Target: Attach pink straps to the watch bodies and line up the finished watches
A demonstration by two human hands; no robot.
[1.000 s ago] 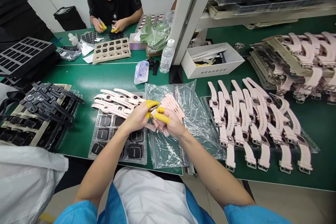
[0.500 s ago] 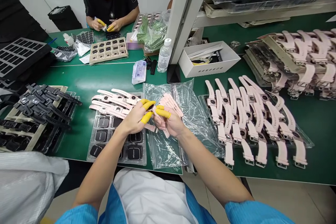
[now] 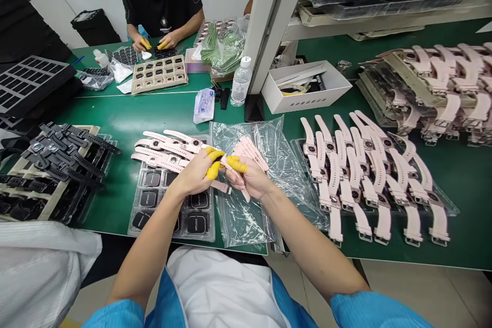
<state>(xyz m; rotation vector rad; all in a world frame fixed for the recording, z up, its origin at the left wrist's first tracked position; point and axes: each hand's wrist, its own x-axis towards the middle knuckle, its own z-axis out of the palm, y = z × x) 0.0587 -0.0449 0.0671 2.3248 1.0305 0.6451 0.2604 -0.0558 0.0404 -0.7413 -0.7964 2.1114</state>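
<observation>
My left hand (image 3: pixel 197 170), with yellow covers on its fingertips, pinches a small watch, mostly hidden behind the fingers. Against it, my right hand (image 3: pixel 248 177), also in yellow finger covers, grips a pink watch strap (image 3: pixel 243 192) that hangs down past the fingers. Both hands meet above the edge of a clear plastic bag (image 3: pixel 246 225). Behind my right hand, several loose pink straps (image 3: pixel 250 149) lie on the bag. Under my left forearm is a clear tray (image 3: pixel 132 215) of square black watches, with pink-strapped watches (image 3: pixel 159 156) laid across its far end.
Pink-strapped watches (image 3: pixel 357 164) fill a tray on the right, with more stacked (image 3: pixel 442 77) behind. Black straps (image 3: pixel 65 156) lie at left. A white box (image 3: pixel 307 95), a bottle (image 3: pixel 241 84) and a metal post (image 3: pixel 271 15) stand beyond. Across the table a co-worker (image 3: pixel 165 5) handles small parts.
My fingers have closed in around the watch, so less of it shows, and the strap in my right hand has tilted slightly. Opposite, the co-worker's hands have moved apart and lower.
</observation>
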